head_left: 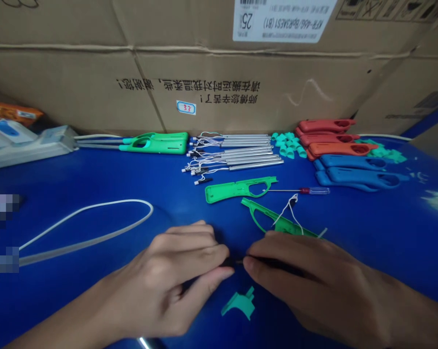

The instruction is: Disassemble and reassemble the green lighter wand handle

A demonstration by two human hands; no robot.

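Observation:
My left hand (168,276) is closed, pinching a small black part (227,262) between thumb and forefinger. Facing it, my right hand (313,281) grips a thin dark piece (280,265), whose narrow coppery end points at the black part; most of it is hidden by the fingers. On the table just below lies a teal plastic trigger piece (240,304). Beyond my right hand is a green housing half (291,226) with white wires (289,209) across it. Farther back lie another green housing half (236,189) and a screwdriver (315,190) with a clear and red handle.
Several metal tubes (248,145) with wires lie in a row at the back, beside teal pieces (287,144). Red housings (326,127) and blue housings (360,177) are stacked at right. Green housings (160,143), a power strip (55,145) and a white cable loop (131,201) occupy the left.

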